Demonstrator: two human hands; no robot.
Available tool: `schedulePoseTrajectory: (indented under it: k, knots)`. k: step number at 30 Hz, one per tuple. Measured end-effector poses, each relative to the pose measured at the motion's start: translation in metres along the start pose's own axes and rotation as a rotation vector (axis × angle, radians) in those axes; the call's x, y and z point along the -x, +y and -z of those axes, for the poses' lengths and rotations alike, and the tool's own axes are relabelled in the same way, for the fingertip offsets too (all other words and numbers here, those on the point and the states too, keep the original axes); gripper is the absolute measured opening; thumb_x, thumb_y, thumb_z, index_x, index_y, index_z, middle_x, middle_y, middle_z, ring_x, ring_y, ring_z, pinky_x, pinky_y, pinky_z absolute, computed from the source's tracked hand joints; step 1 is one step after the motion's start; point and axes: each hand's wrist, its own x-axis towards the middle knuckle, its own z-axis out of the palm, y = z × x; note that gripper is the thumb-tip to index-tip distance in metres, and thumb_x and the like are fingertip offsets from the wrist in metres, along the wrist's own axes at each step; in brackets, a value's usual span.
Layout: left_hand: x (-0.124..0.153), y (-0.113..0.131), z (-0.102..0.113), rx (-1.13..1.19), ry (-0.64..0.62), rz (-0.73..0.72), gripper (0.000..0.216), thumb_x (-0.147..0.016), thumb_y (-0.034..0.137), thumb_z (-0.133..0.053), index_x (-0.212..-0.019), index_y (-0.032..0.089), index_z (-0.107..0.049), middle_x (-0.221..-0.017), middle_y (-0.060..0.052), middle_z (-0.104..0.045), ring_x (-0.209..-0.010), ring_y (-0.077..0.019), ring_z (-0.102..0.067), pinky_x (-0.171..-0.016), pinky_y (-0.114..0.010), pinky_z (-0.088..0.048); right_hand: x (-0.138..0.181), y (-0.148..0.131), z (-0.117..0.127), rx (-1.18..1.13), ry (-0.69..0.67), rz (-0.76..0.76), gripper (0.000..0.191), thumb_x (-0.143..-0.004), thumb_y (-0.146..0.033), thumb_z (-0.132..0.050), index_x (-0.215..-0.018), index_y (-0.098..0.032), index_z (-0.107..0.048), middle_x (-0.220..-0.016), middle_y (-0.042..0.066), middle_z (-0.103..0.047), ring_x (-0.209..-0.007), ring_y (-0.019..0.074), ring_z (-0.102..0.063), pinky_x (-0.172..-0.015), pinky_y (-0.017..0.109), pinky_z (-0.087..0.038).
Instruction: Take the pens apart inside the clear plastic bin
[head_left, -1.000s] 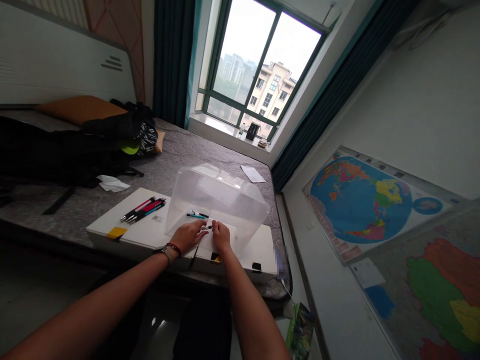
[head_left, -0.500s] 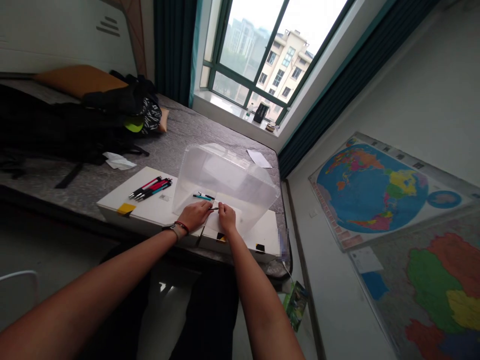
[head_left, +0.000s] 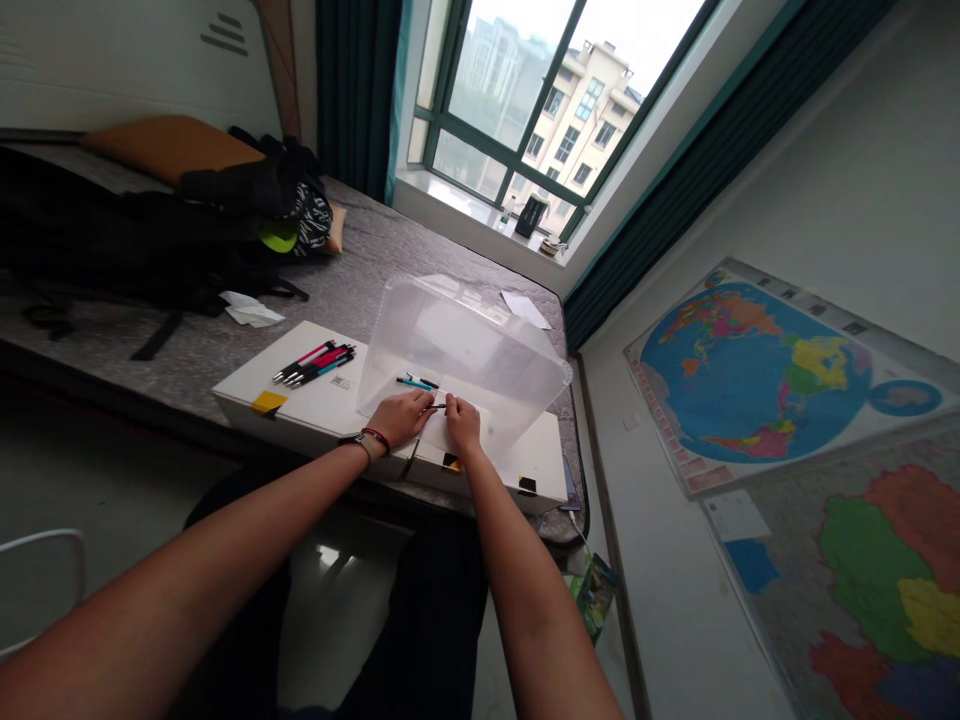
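Note:
Close together, my left hand [head_left: 405, 418] and my right hand [head_left: 462, 424] are pinched on a thin dark pen part [head_left: 439, 406] that runs between their fingertips. Its ends are hidden by the fingers. Just beyond lie a teal pen barrel [head_left: 414, 383] and a small dark piece [head_left: 429, 383], both inside a clear plastic bin [head_left: 480, 345] tipped on its side with its opening toward me. On the white box [head_left: 330, 420] to the left, several assembled pens [head_left: 315, 365] in red, black and teal lie in a loose bundle.
White boxes side by side form the work surface on a grey mattress [head_left: 360, 250]. A crumpled tissue [head_left: 251, 310], black bags [head_left: 135, 235] and an orange pillow [head_left: 172, 145] lie to the left. A paper sheet [head_left: 525, 309] rests behind the bin. Maps [head_left: 765, 370] hang on the right wall.
The view has shifted slightly, so the scene sits a little further right. Both hands keep their pinch on the thin pen part, with only small finger movement.

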Motion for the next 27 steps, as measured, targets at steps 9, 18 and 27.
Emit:
schedulePoseTrajectory:
  k: [9, 18, 27]
  knots:
    - [-0.0013, -0.0032, -0.0017, -0.045, 0.052, -0.064, 0.035, -0.099, 0.042, -0.036, -0.102, 0.02, -0.063, -0.093, -0.009, -0.064, -0.087, -0.0212, -0.058, -0.078, -0.033, -0.041, -0.0013, 0.0042, -0.0024, -0.105, 0.048, 0.013, 0.056, -0.099, -0.052, -0.032, -0.065, -0.02, -0.062, -0.064, 0.001, -0.063, -0.062, 0.0162, -0.053, -0.059, 0.026, -0.031]
    - [-0.0019, -0.0033, -0.004, -0.032, 0.042, -0.027, 0.04, -0.1, 0.044, -0.032, -0.103, 0.02, -0.064, -0.098, -0.01, -0.067, -0.089, -0.0219, -0.061, -0.078, -0.034, -0.043, -0.0027, 0.0079, -0.0047, -0.115, 0.042, 0.033, 0.055, -0.098, -0.053, -0.035, -0.064, -0.021, -0.064, -0.064, 0.001, -0.064, -0.062, 0.0172, -0.053, -0.059, 0.026, -0.031]
    - [-0.0004, -0.0023, -0.0041, 0.024, 0.013, 0.037, 0.033, -0.097, 0.036, -0.04, -0.117, 0.019, -0.06, -0.101, -0.01, -0.069, -0.084, -0.022, -0.065, -0.072, -0.031, -0.044, -0.0023, 0.006, -0.0039, -0.076, 0.034, -0.002, 0.044, -0.099, -0.044, -0.035, -0.072, -0.022, -0.061, -0.071, 0.002, -0.065, -0.069, 0.0191, -0.057, -0.063, 0.026, -0.035]
